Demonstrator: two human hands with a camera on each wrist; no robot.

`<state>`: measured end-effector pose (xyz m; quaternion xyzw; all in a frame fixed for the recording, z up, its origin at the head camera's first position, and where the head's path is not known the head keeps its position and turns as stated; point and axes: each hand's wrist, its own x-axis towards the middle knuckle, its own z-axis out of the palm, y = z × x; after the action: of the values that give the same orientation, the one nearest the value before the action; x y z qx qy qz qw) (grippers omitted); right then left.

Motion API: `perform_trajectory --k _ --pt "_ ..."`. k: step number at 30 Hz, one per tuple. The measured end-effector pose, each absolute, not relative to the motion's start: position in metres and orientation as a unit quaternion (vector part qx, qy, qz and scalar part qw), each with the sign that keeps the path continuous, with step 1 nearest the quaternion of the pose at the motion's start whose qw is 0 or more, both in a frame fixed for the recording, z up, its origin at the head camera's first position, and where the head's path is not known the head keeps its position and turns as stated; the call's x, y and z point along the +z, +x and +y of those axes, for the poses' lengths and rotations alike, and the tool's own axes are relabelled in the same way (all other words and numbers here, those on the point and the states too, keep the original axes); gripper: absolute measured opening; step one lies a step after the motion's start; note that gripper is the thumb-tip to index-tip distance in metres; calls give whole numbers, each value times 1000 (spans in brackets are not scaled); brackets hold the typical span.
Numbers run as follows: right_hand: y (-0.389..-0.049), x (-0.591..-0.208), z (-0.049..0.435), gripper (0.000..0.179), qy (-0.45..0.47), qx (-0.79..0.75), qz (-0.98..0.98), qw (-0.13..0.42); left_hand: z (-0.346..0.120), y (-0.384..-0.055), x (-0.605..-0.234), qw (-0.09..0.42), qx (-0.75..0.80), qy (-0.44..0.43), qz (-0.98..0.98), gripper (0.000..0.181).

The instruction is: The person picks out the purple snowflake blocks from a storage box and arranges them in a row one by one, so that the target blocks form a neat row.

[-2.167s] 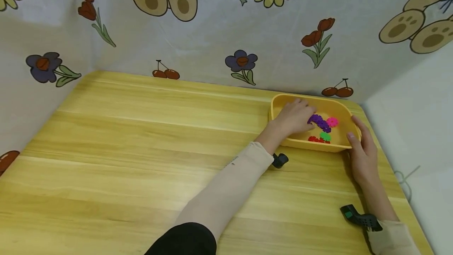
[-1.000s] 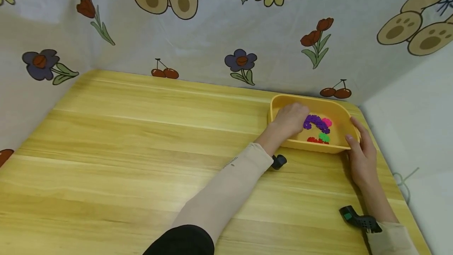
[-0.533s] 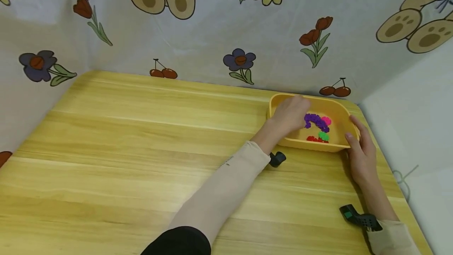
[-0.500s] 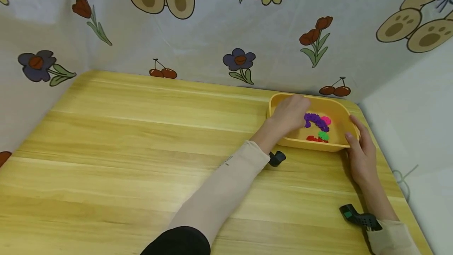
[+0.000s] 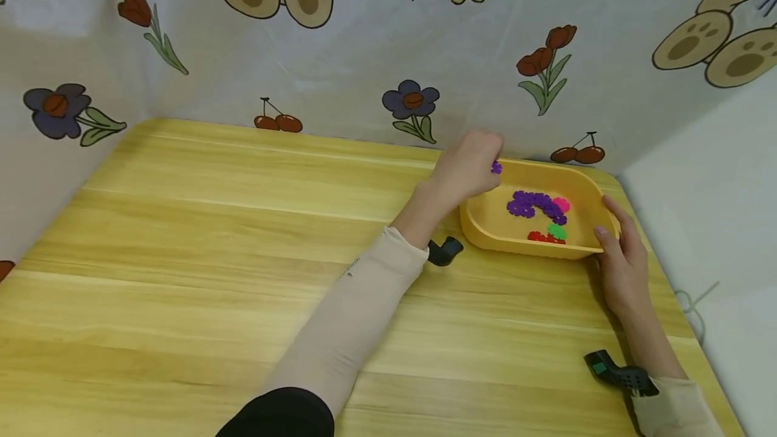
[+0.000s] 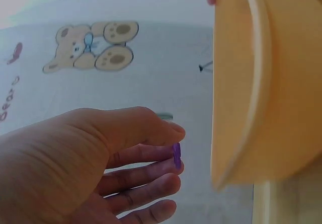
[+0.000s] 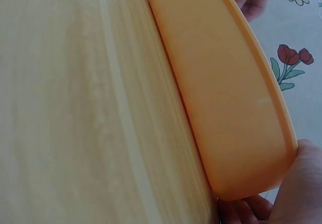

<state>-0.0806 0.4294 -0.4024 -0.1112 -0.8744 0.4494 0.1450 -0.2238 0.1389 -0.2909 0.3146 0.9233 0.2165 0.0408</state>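
Observation:
Pinched between the thumb and fingers of my left hand (image 5: 467, 164) is a small purple flower-shaped piece (image 5: 496, 167); the left wrist view shows this purple piece (image 6: 177, 156) edge-on at the fingertips. That hand is raised over the left end of a yellow plastic tray (image 5: 522, 246). My right hand (image 5: 625, 268) grips the tray's right end, thumb at the rim and fingers round the far side. Inside lie several more purple flower pieces (image 5: 525, 204), a pink one (image 5: 561, 205), a green one (image 5: 556, 231) and red ones (image 5: 537, 236).
The wood-grain table (image 5: 231, 241) stretches left and in front of the tray. Behind it hangs a white cloth (image 5: 340, 79) printed with flowers, cherries and bear feet. A white surface (image 5: 728, 208) adjoins the table's right edge.
My left hand has risen from inside the tray and moved left with a purple flower piece in its fingers. More purple pieces show in the tray now. My right hand stays in place.

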Motion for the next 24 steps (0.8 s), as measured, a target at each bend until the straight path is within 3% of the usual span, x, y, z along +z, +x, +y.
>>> perform_trajectory --k 11,17,24 --pt "-75 -400 432 52 -108 449 -873 155 96 -248 -305 57 235 285 928 15" --pt "-77 -401 431 52 -106 454 -872 147 91 -254 -323 99 206 275 934 14" --pt "-79 -401 427 52 -109 448 -875 144 91 -259 -346 104 190 264 940 11"
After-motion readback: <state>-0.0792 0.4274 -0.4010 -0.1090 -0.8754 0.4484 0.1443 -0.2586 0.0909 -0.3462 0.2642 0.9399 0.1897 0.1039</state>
